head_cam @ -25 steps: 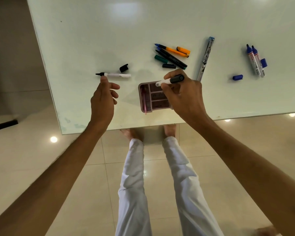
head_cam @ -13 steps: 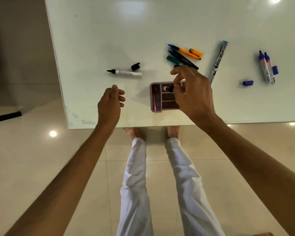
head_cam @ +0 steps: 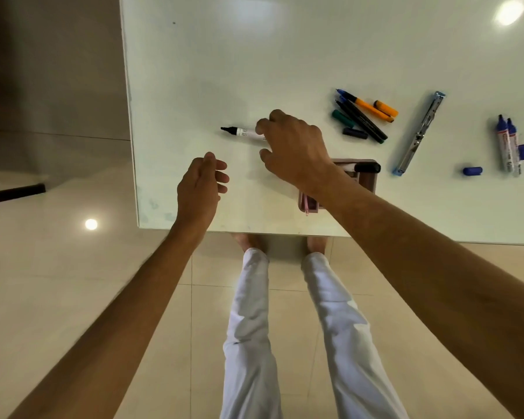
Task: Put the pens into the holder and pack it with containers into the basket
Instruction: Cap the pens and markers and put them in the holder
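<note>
Marker (head_cam: 242, 133): light, stiff, slick; take mid-barrel.
Right hand (head_cam: 295, 151): fingers spread over it, perhaps touching.
Left hand (head_cam: 198, 189): loosely curled, empty.

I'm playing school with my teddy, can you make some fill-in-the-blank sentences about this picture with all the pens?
1. The right hand reaches across to the uncapped ____ marker on the table.
2. One capped marker already lies on top of the pink ____.
3. The two blue markers lie side by side, and one loose ____ cap lies near them.
4. The left hand holds ____.

Missing words: black; holder; blue; nothing
</note>
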Demonstrator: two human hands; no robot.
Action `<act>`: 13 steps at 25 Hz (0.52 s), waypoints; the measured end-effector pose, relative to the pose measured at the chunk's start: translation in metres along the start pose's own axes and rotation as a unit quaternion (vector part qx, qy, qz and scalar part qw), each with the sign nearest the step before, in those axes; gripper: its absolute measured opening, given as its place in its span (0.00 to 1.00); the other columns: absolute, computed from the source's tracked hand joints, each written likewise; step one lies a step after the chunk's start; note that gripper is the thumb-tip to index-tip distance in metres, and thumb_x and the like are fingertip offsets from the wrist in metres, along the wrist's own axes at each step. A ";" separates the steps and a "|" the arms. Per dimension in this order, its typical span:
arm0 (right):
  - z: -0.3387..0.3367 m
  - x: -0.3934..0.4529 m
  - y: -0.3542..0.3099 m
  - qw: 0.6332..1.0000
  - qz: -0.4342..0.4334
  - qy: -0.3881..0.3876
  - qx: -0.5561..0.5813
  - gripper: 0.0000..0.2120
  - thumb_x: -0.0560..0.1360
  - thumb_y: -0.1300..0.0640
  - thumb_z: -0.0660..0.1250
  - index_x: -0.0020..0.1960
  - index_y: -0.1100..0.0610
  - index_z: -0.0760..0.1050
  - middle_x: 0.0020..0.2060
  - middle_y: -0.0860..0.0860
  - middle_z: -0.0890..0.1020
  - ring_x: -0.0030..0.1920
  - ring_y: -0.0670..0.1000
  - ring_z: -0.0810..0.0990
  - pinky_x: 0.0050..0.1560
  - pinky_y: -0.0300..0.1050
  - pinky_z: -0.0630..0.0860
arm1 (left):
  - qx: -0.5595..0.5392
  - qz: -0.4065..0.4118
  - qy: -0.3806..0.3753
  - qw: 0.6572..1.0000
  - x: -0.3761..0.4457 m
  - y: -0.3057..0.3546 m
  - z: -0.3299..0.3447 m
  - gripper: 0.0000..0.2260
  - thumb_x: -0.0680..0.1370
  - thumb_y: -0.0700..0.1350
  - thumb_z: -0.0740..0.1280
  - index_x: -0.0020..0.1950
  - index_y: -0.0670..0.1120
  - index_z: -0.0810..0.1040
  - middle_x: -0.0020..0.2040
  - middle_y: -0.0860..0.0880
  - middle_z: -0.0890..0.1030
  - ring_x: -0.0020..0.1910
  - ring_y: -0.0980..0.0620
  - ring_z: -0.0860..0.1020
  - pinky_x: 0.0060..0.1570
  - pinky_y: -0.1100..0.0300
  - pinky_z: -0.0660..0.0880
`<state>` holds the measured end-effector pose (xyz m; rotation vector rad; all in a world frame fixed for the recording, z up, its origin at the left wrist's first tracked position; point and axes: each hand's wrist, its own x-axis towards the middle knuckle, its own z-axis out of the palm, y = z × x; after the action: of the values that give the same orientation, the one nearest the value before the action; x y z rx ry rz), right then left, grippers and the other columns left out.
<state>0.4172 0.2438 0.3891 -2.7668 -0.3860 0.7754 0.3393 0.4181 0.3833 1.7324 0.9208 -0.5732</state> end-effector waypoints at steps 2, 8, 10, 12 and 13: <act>0.013 0.016 -0.008 0.998 -0.012 -0.012 -0.054 0.13 0.78 0.61 0.65 0.62 0.56 0.76 0.55 0.53 0.77 0.48 0.57 0.80 0.39 0.48 0.66 | 0.001 0.000 -0.013 1.000 0.004 -0.001 -0.002 0.17 0.88 0.56 0.57 0.53 0.49 0.81 0.41 0.53 0.83 0.38 0.55 0.80 0.42 0.61 0.75; 0.037 0.030 -0.005 0.996 0.002 -0.013 -0.091 0.09 0.77 0.66 0.66 0.57 0.60 0.76 0.53 0.55 0.78 0.47 0.57 0.80 0.37 0.49 0.65 | -0.020 -0.014 -0.024 0.999 0.014 -0.003 -0.009 0.18 0.88 0.57 0.58 0.53 0.48 0.82 0.42 0.52 0.84 0.38 0.54 0.80 0.41 0.60 0.74; 0.036 0.025 -0.004 0.998 -0.018 0.011 -0.065 0.10 0.76 0.63 0.68 0.56 0.59 0.76 0.52 0.55 0.78 0.50 0.57 0.78 0.38 0.48 0.66 | -0.015 -0.016 -0.029 0.999 0.015 -0.005 -0.010 0.18 0.88 0.57 0.57 0.53 0.48 0.82 0.42 0.52 0.84 0.39 0.53 0.80 0.42 0.60 0.74; 0.028 0.014 -0.006 0.999 -0.016 0.050 -0.015 0.10 0.75 0.60 0.70 0.55 0.57 0.76 0.47 0.53 0.80 0.49 0.56 0.76 0.41 0.48 0.68 | -0.011 -0.018 -0.035 0.999 0.014 -0.005 -0.010 0.18 0.88 0.57 0.57 0.53 0.48 0.82 0.42 0.52 0.84 0.39 0.53 0.81 0.43 0.59 0.75; 0.020 0.006 -0.004 0.997 -0.009 0.072 0.012 0.09 0.75 0.58 0.70 0.54 0.56 0.76 0.44 0.52 0.81 0.47 0.55 0.76 0.43 0.49 0.71 | -0.010 -0.018 -0.038 0.999 0.014 -0.005 -0.008 0.18 0.88 0.56 0.57 0.54 0.47 0.82 0.42 0.51 0.84 0.39 0.53 0.81 0.42 0.60 0.75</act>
<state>0.4110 0.2528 0.3707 -2.7712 -0.3702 0.5695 0.3433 0.4309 0.3731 1.6680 0.9029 -0.6479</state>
